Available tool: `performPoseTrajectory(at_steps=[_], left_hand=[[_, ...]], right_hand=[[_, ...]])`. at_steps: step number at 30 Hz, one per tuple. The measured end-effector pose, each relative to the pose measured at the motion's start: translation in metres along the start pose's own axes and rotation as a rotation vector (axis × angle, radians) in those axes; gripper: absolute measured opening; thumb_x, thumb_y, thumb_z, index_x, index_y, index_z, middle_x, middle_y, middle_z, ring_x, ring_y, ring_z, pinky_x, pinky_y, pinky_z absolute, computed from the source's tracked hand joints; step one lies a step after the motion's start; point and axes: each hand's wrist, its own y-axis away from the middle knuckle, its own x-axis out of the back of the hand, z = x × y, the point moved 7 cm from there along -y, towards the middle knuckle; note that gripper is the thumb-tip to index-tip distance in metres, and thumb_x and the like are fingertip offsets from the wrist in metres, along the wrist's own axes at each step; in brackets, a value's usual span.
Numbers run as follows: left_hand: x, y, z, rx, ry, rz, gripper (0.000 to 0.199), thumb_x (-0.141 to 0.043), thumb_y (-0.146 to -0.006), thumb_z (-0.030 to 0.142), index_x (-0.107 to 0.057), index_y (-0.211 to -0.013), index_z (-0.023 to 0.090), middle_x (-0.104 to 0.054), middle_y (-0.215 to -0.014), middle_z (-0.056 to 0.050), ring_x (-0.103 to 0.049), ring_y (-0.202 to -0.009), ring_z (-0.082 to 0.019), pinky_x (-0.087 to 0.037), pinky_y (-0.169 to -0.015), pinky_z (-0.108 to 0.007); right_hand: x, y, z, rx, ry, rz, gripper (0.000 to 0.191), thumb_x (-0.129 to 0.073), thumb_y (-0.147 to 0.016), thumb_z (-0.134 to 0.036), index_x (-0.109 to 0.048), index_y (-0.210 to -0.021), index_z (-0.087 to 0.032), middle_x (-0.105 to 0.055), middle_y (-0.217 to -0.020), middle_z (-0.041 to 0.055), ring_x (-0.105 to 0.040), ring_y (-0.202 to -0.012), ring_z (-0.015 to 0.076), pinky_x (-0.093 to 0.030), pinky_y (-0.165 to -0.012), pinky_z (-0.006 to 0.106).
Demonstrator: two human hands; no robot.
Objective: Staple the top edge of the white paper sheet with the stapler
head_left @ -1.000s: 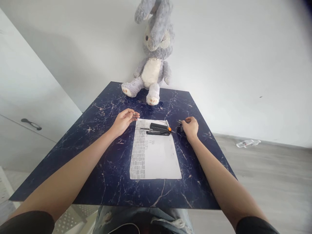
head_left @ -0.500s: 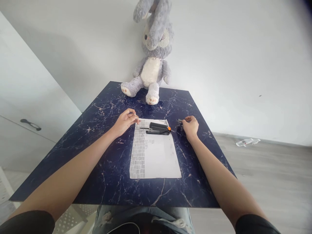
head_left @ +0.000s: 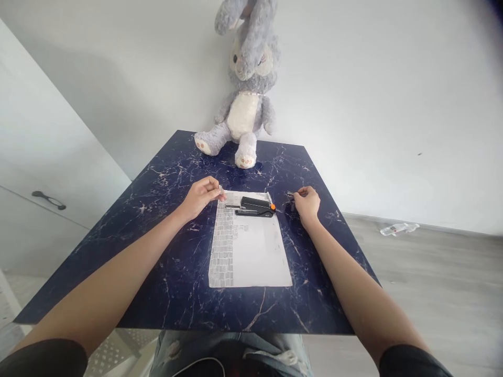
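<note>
My left hand [head_left: 202, 198] is closed in a pinch on a small light-coloured piece [head_left: 220, 188], just off the upper left corner of the paper [head_left: 259, 256]. On that paper, near its top, lies a black stapler [head_left: 256, 207] with an orange end at the right and a thin metal part reaching out at the left. Right of the paper, my right hand [head_left: 307, 203] rests on the table with its fingers closed at a small metallic object [head_left: 290, 194], too small to name. Neither hand touches the stapler.
A grey plush rabbit [head_left: 243, 115] sits at the back of the dark blue marbled table [head_left: 188, 303], against the wall. A clear plastic item [head_left: 398, 229] lies on the floor at the right. A cabinet handle [head_left: 49, 200] shows at the left.
The fingers of my left hand have turned slightly, and the small light piece now stands out more between them. My right hand and the stapler look unmoved.
</note>
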Motion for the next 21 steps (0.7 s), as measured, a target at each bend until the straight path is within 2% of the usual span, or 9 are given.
performPoseTrajectory(at_steps=[4, 7, 10, 12, 13, 15, 17, 21], left_hand=[[0.0, 0.002, 0.004, -0.06, -0.132, 0.001, 0.024, -0.081, -0.088, 0.035, -0.064, -0.094, 0.019, -0.075, -0.084, -0.005, -0.072, -0.072, -0.019, -0.061, -0.07, -0.033], [-0.001, 0.006, 0.007, -0.103, -0.318, -0.004, 0.023, -0.078, -0.089, 0.037, -0.069, -0.1, 0.018, -0.077, -0.088, -0.006, -0.064, -0.056, -0.013, -0.051, -0.053, -0.026], [-0.006, 0.009, 0.013, -0.206, -0.629, 0.006, 0.017, -0.075, -0.089, 0.034, -0.077, -0.098, 0.02, -0.07, -0.066, 0.0, -0.046, -0.042, -0.008, -0.037, -0.047, -0.024], [-0.014, 0.011, 0.015, -0.273, -0.801, -0.036, 0.014, -0.075, -0.088, 0.032, -0.082, -0.094, 0.023, -0.061, -0.052, 0.004, -0.039, -0.041, -0.009, -0.035, -0.049, -0.025], [-0.018, 0.012, 0.015, -0.289, -0.846, -0.07, 0.013, -0.075, -0.087, 0.032, -0.083, -0.093, 0.024, -0.063, -0.052, 0.003, -0.038, -0.041, -0.009, -0.035, -0.05, -0.026], [-0.024, 0.012, 0.013, -0.286, -0.869, -0.12, 0.013, -0.075, -0.085, 0.033, -0.085, -0.092, 0.028, -0.076, -0.07, 0.001, -0.039, -0.044, -0.01, -0.038, -0.052, -0.027], [-0.026, 0.012, 0.011, -0.265, -0.854, -0.134, 0.013, -0.075, -0.084, 0.033, -0.085, -0.091, 0.031, -0.082, -0.09, -0.001, -0.04, -0.045, -0.01, -0.04, -0.052, -0.027], [-0.025, 0.012, 0.008, -0.242, -0.832, -0.144, 0.013, -0.076, -0.084, 0.032, -0.086, -0.092, 0.032, -0.083, -0.095, -0.001, -0.039, -0.044, -0.009, -0.04, -0.052, -0.027]], right_hand=[[0.001, 0.001, -0.002, -0.002, 0.004, -0.01, 0.01, -0.06, -0.07, -0.028, -0.062, -0.079, -0.023, -0.071, -0.087, 0.0054, -0.063, -0.084, 0.0262, -0.048, -0.084, 0.039], [0.001, 0.001, -0.003, -0.009, 0.012, -0.019, 0.01, -0.06, -0.07, -0.028, -0.063, -0.078, -0.023, -0.071, -0.086, 0.0053, -0.063, -0.084, 0.026, -0.048, -0.084, 0.038], [0.001, 0.001, -0.003, -0.013, 0.016, -0.02, 0.009, -0.06, -0.071, -0.027, -0.063, -0.078, -0.023, -0.071, -0.087, 0.0052, -0.063, -0.084, 0.0257, -0.048, -0.083, 0.038], [0.0, 0.001, -0.002, -0.007, 0.011, -0.015, 0.009, -0.06, -0.071, -0.027, -0.064, -0.078, -0.023, -0.071, -0.087, 0.0052, -0.063, -0.083, 0.0256, -0.048, -0.083, 0.038], [0.0, 0.001, -0.002, -0.002, 0.007, -0.013, 0.009, -0.06, -0.071, -0.027, -0.064, -0.078, -0.023, -0.072, -0.086, 0.0052, -0.063, -0.083, 0.0256, -0.048, -0.082, 0.038], [0.0, 0.001, -0.002, 0.007, 0.002, -0.009, 0.009, -0.06, -0.071, -0.027, -0.065, -0.078, -0.023, -0.072, -0.086, 0.0052, -0.064, -0.083, 0.0258, -0.048, -0.082, 0.038], [0.0, 0.001, -0.002, 0.013, -0.001, -0.007, 0.01, -0.061, -0.07, -0.027, -0.065, -0.078, -0.023, -0.072, -0.085, 0.0052, -0.064, -0.083, 0.0259, -0.048, -0.081, 0.038], [0.0, 0.002, -0.002, 0.006, 0.001, -0.016, 0.009, -0.061, -0.07, -0.026, -0.066, -0.077, -0.023, -0.072, -0.084, 0.0052, -0.063, -0.083, 0.0259, -0.048, -0.081, 0.037]])
